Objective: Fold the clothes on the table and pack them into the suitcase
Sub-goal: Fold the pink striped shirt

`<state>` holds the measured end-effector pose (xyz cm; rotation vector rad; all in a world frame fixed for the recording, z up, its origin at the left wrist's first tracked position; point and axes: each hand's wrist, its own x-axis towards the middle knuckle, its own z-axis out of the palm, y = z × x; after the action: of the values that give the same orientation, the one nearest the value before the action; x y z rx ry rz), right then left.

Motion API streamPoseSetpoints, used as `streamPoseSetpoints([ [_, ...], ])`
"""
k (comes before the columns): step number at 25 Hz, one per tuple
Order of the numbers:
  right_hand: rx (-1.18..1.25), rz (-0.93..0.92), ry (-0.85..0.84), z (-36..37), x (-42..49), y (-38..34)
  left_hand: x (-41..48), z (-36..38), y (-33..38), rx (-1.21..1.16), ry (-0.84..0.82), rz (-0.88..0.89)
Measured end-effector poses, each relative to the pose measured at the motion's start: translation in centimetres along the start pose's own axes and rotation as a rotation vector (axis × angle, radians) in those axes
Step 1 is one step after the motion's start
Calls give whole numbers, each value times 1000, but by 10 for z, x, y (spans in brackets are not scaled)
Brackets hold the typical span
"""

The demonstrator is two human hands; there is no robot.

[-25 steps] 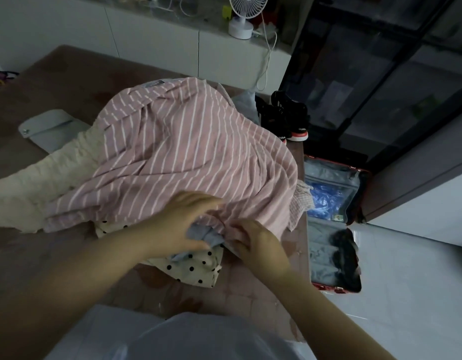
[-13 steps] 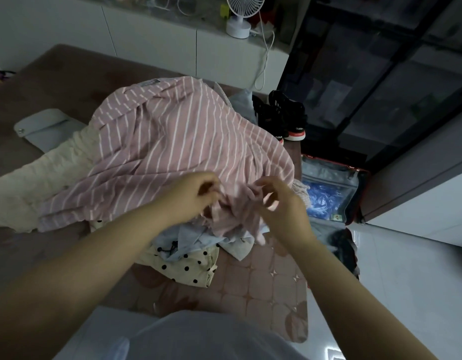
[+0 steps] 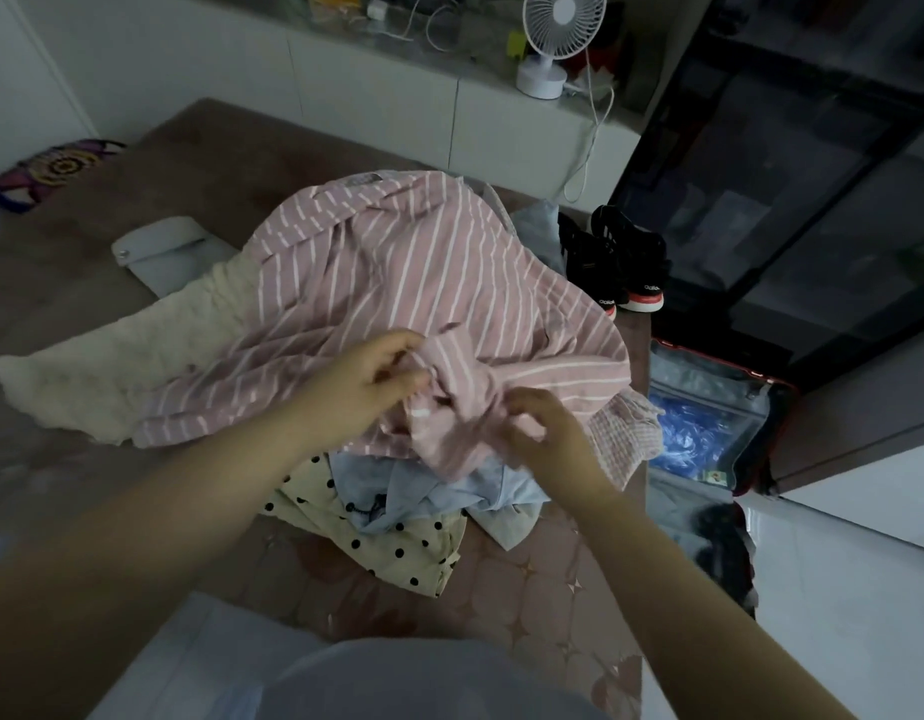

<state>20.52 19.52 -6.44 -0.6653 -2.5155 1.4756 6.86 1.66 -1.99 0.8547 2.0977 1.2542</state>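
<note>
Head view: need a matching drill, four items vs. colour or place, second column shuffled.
Items:
1. shirt
2. fan
3. sneakers
4. suitcase

Descriptions:
A. open on the floor
B. white, on the counter
C. black, red-soled
D. pink-striped, gripped by left hand and right hand

Pairs: 1-D, 2-B, 3-C, 4-A
</note>
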Motion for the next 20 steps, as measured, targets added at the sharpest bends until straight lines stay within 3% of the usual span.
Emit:
streamPoseSetpoints([
  [3,430,82,236,-45,-1,-22,-18,25,-2,141,-292,79],
  [4,467,68,349,-64,-5,-26,-18,27,-9,236,-316,90],
  [7,283,56,547,-103,-21,-19,-12,7,-53,725,-85,-2],
  [9,118,122,583,-110,-27,-8,-14,-8,-75,947,-54,-112],
  [11,-16,132,480,-106,-24,-5,-14,-4,-70,874,-116,-50],
  [14,-92,-28,166,-81,-6,-37,-1,30,-13,398,-146,157],
  [16,-91,-131,18,-63,10,-65,17,46,25,95,-213,115],
  [18,-44,-207,-8,-51,28,-84,34,44,45,-73,-194,82],
  [20,61,-211,-20,-46,39,-88,43,24,49,-24,-52,121],
])
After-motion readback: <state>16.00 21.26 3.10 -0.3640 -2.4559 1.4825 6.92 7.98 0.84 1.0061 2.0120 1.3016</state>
